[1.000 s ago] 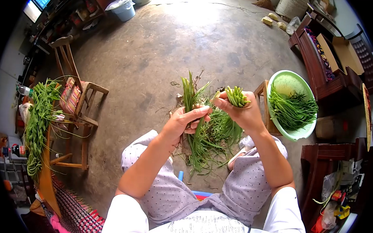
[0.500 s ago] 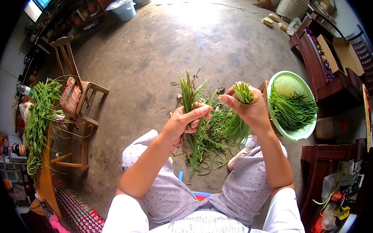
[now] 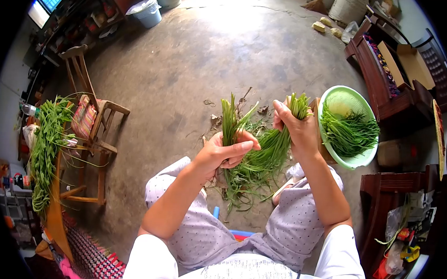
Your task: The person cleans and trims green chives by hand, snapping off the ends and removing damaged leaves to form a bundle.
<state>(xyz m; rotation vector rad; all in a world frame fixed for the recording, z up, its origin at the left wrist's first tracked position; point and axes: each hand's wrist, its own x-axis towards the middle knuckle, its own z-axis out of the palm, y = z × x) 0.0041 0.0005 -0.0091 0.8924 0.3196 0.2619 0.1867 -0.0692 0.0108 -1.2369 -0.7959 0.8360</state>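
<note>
My left hand (image 3: 222,150) is closed around a small bunch of chives (image 3: 228,121), its stalk ends pointing away from me. To its right, my right hand (image 3: 303,133) grips a thicker bunch of chives (image 3: 299,107). The cut-looking ends rise above that fist, and the long leaves trail down and left toward my left hand. Beneath both hands, a loose heap of green leaves and trimmings (image 3: 243,193) lies on the floor between my feet. Beside my right hand, a light green plastic basket (image 3: 356,163) holds more chives (image 3: 351,134).
At the left stands a wooden chair (image 3: 93,104), near a wooden surface piled with leafy greens (image 3: 48,147). Dark wooden furniture (image 3: 385,82) lines the right side, with an open cardboard box (image 3: 416,68) on it. A blue bucket (image 3: 150,14) stands at the back left of the concrete floor.
My right hand has tilted, so its bunch's ends now point upward instead of toward me, and the leaves swing left. My left hand has shifted slightly downward with its bunch.
</note>
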